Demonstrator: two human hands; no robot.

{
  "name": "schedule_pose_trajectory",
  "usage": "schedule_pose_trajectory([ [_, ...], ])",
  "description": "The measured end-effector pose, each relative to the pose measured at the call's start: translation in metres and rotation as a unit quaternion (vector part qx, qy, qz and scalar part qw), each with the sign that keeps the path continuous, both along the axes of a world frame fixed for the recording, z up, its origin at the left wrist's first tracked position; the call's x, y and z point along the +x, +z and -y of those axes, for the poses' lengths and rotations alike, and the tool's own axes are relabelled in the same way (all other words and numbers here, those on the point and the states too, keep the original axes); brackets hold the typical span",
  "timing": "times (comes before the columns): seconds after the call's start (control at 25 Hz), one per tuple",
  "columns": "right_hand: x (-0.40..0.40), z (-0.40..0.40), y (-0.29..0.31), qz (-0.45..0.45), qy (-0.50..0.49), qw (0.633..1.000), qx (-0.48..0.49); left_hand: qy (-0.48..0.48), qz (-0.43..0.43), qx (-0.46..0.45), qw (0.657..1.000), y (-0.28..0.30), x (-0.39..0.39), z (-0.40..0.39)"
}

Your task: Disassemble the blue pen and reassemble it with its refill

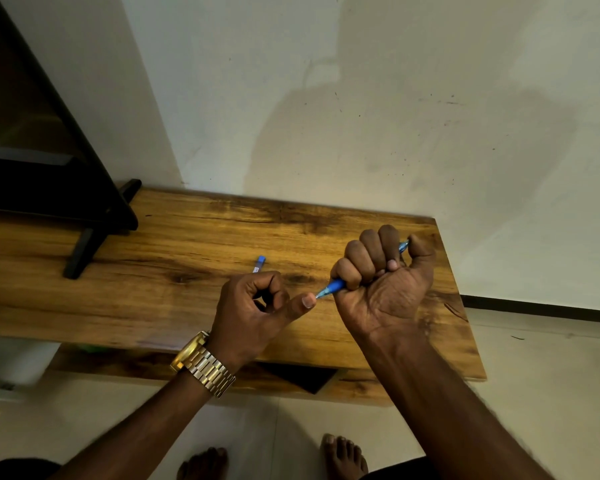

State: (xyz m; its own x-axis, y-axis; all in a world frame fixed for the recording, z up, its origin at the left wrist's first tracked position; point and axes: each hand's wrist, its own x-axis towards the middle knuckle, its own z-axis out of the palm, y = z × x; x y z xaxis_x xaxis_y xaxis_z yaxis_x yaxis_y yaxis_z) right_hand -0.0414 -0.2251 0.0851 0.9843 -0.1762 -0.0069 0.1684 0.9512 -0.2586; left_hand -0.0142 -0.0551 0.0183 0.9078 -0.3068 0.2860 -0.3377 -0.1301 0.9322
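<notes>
My right hand (381, 278) is closed in a fist around the blue pen (333, 287), above the wooden table (187, 244). The pen's pointed tip sticks out to the left and its clip end shows by my thumb. My left hand (257, 306) is just left of that tip, thumb extended and nearly touching it. Its fingers are curled around a slim blue and white piece (260, 264) that pokes out behind the knuckles; I cannot tell what part it is. The rest of it is hidden in the hand.
A dark stand with black feet (84, 251) occupies the table's left end, against the wall. The table's right edge lies close to my right hand. A gold watch (201, 365) is on my left wrist. My bare feet are on the tiled floor below.
</notes>
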Motion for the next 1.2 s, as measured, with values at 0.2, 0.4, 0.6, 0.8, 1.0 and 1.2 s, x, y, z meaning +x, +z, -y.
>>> schedule_pose_trajectory([
  [0.2, 0.006, -0.007, 0.002, -0.069, 0.027, 0.997, -0.01, 0.015, 0.018, 0.001, 1.0, 0.0, -0.002, -0.002],
  [0.4, 0.011, -0.013, 0.004, -0.146, 0.032, 0.956, -0.251, 0.059, 0.035, 0.014, 0.998, 0.004, 0.005, -0.005],
  [0.6, 0.014, 0.006, -0.015, -0.139, 0.065, 0.883, -0.443, 0.046, 0.037, 0.094, 0.994, 0.003, 0.02, -0.021],
  [0.8, 0.028, 0.01, -0.064, -0.263, -0.013, 0.624, -0.736, 0.12, 0.072, 0.357, 0.924, -0.025, 0.064, -0.067],
  [1.0, 0.032, 0.003, -0.097, -0.274, -0.032, 0.581, -0.766, 0.047, 0.026, 0.538, 0.841, -0.062, 0.06, -0.058],
  [1.2, 0.028, -0.003, -0.105, -0.25, -0.066, 0.552, -0.793, 0.026, 0.029, 0.58, 0.814, -0.064, 0.062, -0.061],
])
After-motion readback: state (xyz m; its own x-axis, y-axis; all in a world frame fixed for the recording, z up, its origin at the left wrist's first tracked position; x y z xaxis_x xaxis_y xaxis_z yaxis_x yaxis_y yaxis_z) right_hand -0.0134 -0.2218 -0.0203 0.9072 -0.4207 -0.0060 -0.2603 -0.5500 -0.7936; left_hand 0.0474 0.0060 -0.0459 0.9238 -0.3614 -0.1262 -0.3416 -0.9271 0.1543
